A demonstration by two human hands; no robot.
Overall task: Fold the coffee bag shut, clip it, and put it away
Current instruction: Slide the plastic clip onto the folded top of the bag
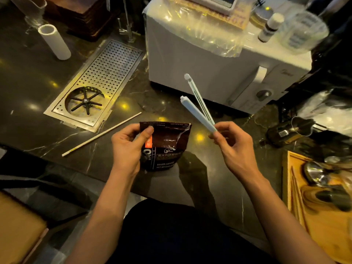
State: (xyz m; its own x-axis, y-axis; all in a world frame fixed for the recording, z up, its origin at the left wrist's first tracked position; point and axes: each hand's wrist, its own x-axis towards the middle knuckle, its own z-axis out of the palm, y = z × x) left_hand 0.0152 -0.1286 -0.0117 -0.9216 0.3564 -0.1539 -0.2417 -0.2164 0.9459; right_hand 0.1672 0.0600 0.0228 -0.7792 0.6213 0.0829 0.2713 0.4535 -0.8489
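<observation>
A dark brown coffee bag (165, 145) with white lettering stands upright above the counter's front edge. Its top is folded flat, with a torn silvery edge at the right corner. My left hand (129, 147) grips the bag's upper left side, thumb on the front. My right hand (234, 145) pinches the hinge end of a long white sealing clip (198, 107). The clip's two arms are spread apart in a V and point up and to the left, just right of the bag's top. Clip and bag do not touch.
A perforated steel drip tray (99, 80) with a rinser sits in the dark marble counter (38, 88) at left. A thin stick (101, 134) lies beside it. A white appliance (209, 63) stands behind. A wooden tray (314, 197) with utensils is at right; a white tube (55, 41) at back left.
</observation>
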